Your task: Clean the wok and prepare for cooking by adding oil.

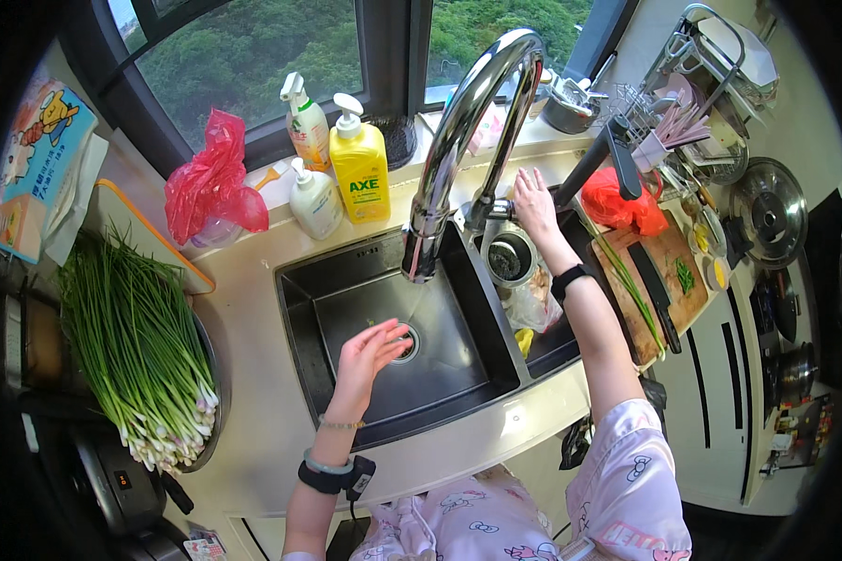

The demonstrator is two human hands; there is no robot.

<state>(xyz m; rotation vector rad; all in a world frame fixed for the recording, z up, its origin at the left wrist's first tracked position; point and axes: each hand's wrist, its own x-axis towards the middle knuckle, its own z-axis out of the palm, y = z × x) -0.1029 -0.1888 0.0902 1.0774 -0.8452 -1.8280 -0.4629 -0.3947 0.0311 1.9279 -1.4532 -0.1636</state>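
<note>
Hanging over the left basin point(449, 351) of the dark sink, the left hand point(370, 355) holds nothing; its fingers are loosely extended, close together and slightly bent, above the drain point(404, 346). The right hand point(536, 213) reaches to the far side, beside the lever point(501, 209) of the chrome faucet point(456, 126). Its fingers are stretched out and a little apart, gripping nothing visible; from this angle I cannot tell whether the palm touches the lever. The faucet rises at the far edge of the sink, its neck arching over and its spout ending above the left basin.

Below the right hand, in the narrower right basin point(557, 353), are a round metal container point(509, 258), a crumpled clear plastic bag point(533, 304) and something yellow point(524, 341). To the right lies a wooden cutting board point(692, 245) with a dark knife point(651, 285), long green stalks point(630, 285) and a small chopped green heap point(685, 276); a red bag point(622, 201) sits at its far end. On the left of the pale surface point(253, 393), a large bunch of scallions point(136, 346) fills a round vessel. Beyond the left basin stand a yellow pump bottle point(363, 178), a white pump bottle point(314, 204) and a spray bottle point(307, 129), with a pink bag point(217, 182) to their left.
</note>
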